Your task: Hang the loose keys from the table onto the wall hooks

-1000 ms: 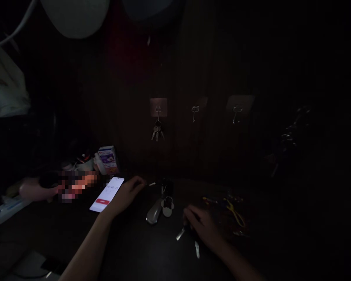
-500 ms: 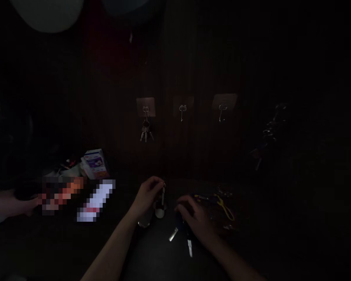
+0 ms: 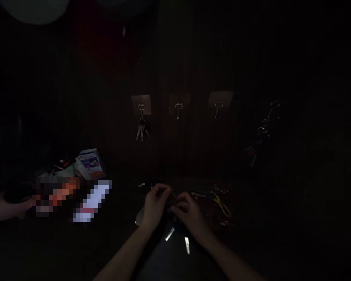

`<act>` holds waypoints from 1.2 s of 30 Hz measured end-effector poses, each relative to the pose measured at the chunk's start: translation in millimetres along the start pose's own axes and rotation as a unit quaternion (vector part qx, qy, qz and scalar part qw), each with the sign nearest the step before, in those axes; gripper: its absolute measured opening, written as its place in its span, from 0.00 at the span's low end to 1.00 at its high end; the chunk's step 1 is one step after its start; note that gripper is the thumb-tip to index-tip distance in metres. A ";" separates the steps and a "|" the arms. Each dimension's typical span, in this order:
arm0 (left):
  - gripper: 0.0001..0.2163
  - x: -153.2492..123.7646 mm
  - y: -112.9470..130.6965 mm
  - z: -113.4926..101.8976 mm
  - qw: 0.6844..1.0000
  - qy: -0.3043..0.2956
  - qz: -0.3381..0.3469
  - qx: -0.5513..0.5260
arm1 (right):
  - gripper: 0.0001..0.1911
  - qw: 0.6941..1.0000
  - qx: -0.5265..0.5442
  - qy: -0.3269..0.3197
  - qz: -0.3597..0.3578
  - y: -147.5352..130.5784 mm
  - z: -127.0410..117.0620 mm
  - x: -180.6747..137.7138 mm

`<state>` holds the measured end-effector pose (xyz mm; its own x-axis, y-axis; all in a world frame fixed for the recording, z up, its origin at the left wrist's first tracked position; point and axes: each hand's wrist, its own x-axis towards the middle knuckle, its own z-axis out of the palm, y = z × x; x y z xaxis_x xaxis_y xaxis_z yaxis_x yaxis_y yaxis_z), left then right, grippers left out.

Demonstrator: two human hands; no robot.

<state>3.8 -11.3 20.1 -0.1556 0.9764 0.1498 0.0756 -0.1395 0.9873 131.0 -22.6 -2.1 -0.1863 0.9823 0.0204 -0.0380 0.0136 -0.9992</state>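
Observation:
Over the dark work surface, my left hand [image 3: 155, 205] has its thumb and forefinger pinched together. Whatever lies between those fingertips is too dark to make out. Facing it, almost touching, my right hand [image 3: 190, 214] is also closed in a pinch on something dark and small. Two bright key blades show below the hands: a slanted key [image 3: 169, 234] and a more upright key [image 3: 187, 245], their dark heads mostly hidden by my right hand. A pale rounded edge of an object [image 3: 138, 218] peeks out left of my left wrist. Behind my left hand lies a small dark item with a light tip [image 3: 141, 184].
Yellow-handled pliers [image 3: 220, 205] lie to the right among small metal bits. On the wall are several hooks, one carrying a key bunch [image 3: 142, 128]; more keys [image 3: 263, 132] hang at right. Small boxes [image 3: 90, 163] and another person's arm [image 3: 8, 207] are at left.
My left hand has moved right and the pale slim item at its fingertips is now out of sight. My right fingers have come in beside it. The view has shifted slightly.

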 end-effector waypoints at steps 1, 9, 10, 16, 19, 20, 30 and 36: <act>0.08 -0.4 -0.2 -1.0 1.000 0.001 -0.005 -0.007 | 0.15 1.000 0.010 -0.004 0.002 -2.3 -1.9 0.1; 0.10 -0.6 0.7 -8.0 0.999 0.014 -0.044 -0.001 | 0.15 1.000 0.011 -0.021 -0.001 -20.9 -12.3 1.3; 0.09 -0.5 0.9 -8.0 0.999 0.019 -0.038 0.002 | 0.16 1.000 0.006 -0.027 0.001 -20.7 -11.5 0.8; 0.08 -4.1 4.3 -3.3 0.998 0.037 -0.030 -0.028 | 0.15 0.999 -0.011 -0.040 0.014 -9.0 -4.5 -1.5; 0.08 -6.9 4.6 0.3 0.997 0.027 -0.036 -0.062 | 0.16 0.999 0.004 -0.033 0.018 -5.7 -4.4 -1.1; 0.08 -7.4 4.2 1.0 0.997 0.024 -0.037 -0.068 | 0.16 0.999 0.006 -0.030 0.019 -5.9 -4.8 -0.9; 0.09 -4.2 2.4 -4.1 0.998 0.010 -0.023 -0.059 | 0.10 0.999 -0.022 0.036 0.022 -16.7 -9.5 2.4; 0.11 -2.8 3.1 -6.7 0.999 0.020 -0.038 -0.027 | 0.12 0.998 -0.034 0.052 0.007 -21.4 -15.3 3.0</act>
<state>-2.2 -15.5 23.2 -0.1989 0.9772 0.0744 0.0096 -0.0739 0.9972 146.3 -17.2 18.9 -0.0832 0.9965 0.0071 0.0309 0.0097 -0.9995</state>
